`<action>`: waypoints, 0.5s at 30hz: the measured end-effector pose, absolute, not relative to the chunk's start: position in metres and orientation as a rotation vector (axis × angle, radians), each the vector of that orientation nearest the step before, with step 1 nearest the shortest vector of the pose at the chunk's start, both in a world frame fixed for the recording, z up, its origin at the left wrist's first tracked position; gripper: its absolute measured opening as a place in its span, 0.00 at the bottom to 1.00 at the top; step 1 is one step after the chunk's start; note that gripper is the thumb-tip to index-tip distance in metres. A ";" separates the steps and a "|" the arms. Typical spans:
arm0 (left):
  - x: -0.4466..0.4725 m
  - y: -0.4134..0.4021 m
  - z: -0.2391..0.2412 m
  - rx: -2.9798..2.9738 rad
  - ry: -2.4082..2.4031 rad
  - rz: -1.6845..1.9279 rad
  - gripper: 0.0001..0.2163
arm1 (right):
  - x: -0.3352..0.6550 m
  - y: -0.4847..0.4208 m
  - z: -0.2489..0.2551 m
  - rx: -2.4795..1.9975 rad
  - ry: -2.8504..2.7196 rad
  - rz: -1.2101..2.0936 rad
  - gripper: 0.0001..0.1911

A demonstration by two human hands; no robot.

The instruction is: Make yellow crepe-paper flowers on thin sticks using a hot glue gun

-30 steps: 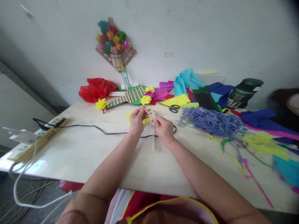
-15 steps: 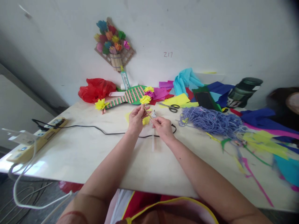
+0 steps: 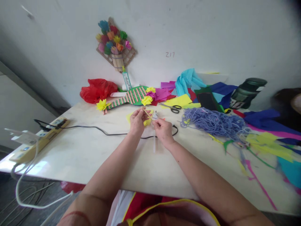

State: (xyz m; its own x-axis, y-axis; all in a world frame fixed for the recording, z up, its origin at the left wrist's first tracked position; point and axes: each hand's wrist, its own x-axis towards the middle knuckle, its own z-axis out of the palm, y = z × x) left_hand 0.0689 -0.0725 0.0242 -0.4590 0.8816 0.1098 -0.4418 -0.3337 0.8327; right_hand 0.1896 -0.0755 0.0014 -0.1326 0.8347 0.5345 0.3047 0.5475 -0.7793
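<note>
Both hands meet over the middle of the pale table [image 3: 94,153]. My left hand [image 3: 137,121] pinches the upper end of a thin wooden stick [image 3: 148,113]. My right hand [image 3: 162,131] pinches the stick's lower end, fingers closed round it. Yellow paper [image 3: 147,121] lies on the table just behind the hands. A glue stick or thin clear rod [image 3: 154,145] lies under my right wrist. A black cable [image 3: 98,129] runs across the table under the hands.
Behind the hands lie scissors [image 3: 172,108], a striped guitar-shaped craft [image 3: 130,97] with paper flowers, coloured paper sheets [image 3: 181,100], a red bag [image 3: 97,89] and a purple yarn heap [image 3: 215,122]. A power strip [image 3: 39,138] sits left, a dark bottle [image 3: 246,92] right. Another person is at the far right.
Both hands have stayed at the stick, shifting only slightly; the right hand's fingers slid a little along it.
</note>
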 end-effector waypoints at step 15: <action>0.067 -0.072 0.024 0.856 0.919 1.867 0.17 | 0.190 -0.078 0.007 -0.941 -1.608 0.921 0.12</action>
